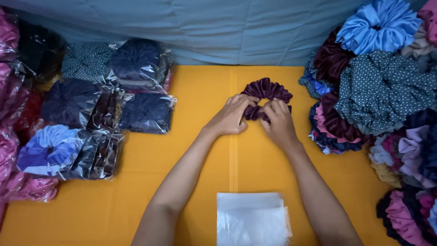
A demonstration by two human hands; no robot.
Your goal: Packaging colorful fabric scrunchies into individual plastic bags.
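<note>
Bare forearms, no sleeves, ringless fingers (236, 102)

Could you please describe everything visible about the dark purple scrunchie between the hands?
The dark purple scrunchie is a ruffled ring of glossy, satin-like fabric with a small open centre. It lies flat on the orange table surface. The left hand and right hand pinch its near edge, covering part of it.

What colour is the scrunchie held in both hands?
Dark purple scrunchie, seen best in the head view.
</note>
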